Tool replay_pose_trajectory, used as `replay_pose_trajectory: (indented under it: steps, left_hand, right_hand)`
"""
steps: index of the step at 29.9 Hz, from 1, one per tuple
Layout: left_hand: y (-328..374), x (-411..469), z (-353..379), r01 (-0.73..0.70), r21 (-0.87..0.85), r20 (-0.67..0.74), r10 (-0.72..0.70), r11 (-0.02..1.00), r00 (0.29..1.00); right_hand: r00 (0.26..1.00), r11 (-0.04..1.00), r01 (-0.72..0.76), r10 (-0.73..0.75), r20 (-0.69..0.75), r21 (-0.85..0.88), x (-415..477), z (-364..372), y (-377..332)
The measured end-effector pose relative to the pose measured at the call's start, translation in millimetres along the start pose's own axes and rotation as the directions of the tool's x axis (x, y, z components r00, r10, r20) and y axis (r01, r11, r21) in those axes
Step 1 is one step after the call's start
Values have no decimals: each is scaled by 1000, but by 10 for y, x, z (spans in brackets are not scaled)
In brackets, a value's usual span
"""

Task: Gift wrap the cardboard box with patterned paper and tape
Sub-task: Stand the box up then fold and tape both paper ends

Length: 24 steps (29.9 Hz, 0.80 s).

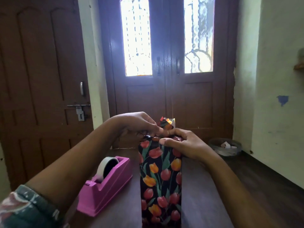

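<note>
**Dark wooden table before a glazed double door: wrapped box held at its upper end**

A dark wooden table (205,195) was seen in the lower half of the frame. A brown double door (172,99) with two bright glass panes was seen behind it, and a plain brown door (41,79) with a bolt at the left. At the right edge, a blue patch (283,99) was seen on the pale wall, and a waste bin (225,147) on the floor below it.

The wrapped box (162,178), covered in black paper printed with red and orange tulips, was placed at the lower centre of the frame, and its lower end was cut off by the bottom edge. Above its upper end a paper flap (167,123) was seen standing up.

Folded paper at that upper end was pinched by the fingertips of the left hand (139,124). The same end was gripped by the right hand (182,143), with its fingers curled over the top and its thumb laid across the near face.

A pink tape dispenser (105,185) loaded with a tape roll (102,167) was set on the table just left of the box. A patterned sleeve (24,208) was seen at the lower left corner.
</note>
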<state>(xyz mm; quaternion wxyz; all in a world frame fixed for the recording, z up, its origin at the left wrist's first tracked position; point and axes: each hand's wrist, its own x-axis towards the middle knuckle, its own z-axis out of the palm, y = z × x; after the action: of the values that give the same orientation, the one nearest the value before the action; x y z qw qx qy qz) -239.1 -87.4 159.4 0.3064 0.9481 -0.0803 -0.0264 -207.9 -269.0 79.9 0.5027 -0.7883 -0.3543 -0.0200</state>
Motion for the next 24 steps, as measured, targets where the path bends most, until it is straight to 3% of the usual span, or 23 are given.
replay_pose_trajectory:
  steps: [4, 8, 17, 21, 24]
  left_hand:
    - [96, 31, 9, 50, 115, 47, -55, 992, 997]
    - [227, 117, -7, 175, 232, 82, -198, 957, 977]
    - [414, 246, -89, 327, 556, 44, -420, 764, 906]
    - [294, 281, -67, 368, 629, -31, -452, 684, 892]
    - [122, 247, -78, 408, 550, -18, -478, 728, 878]
  right_hand:
    - [999, 1000, -12, 12, -44, -1, -14, 23, -2]
    - [996, 998, -52, 50, -72, -24, -22, 50, -17]
    - [996, 998, -41, 37, -83, -45, -32, 156, -111]
    - [995, 998, -60, 57, -86, -33, -81, 116, -94]
    - [995, 998, -63, 61, -84, -23, -85, 106, -89]
